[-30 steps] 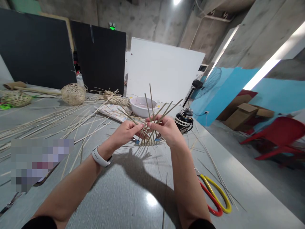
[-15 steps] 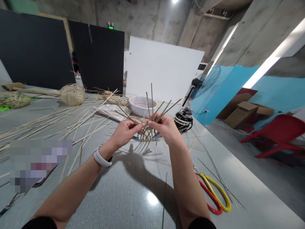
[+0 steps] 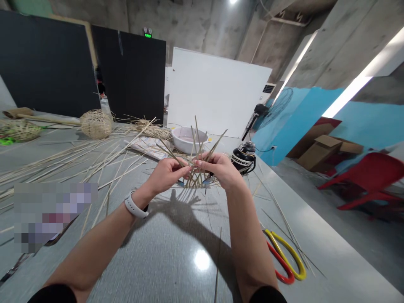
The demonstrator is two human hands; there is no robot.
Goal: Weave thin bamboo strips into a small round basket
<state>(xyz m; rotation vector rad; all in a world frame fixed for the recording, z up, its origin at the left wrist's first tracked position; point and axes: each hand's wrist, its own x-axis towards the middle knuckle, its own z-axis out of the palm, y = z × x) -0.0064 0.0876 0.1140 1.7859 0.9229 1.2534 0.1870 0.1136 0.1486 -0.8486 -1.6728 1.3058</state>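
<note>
- Mid-frame, the left hand (image 3: 168,174) and the right hand (image 3: 223,169) pinch the woven piece (image 3: 195,181) between thumbs and fingers.
- Its lower part looks interlaced already, with seemingly blue clips (image 3: 180,182) beside it.
- Above, strips (image 3: 217,144) fan out loose, apparently left unwoven.

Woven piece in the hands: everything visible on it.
The woven piece is an open lattice of thin, flat strips, tan to greenish, that look like split bamboo. It is unfinished: several loose ends fan upward, while lower down the strips cross and curve. Small blue bits, perhaps clips, sit at its left and right. The left hand and right hand pinch it near the top, fingertips close together. Whether its underside touches the table is unclear.
</note>
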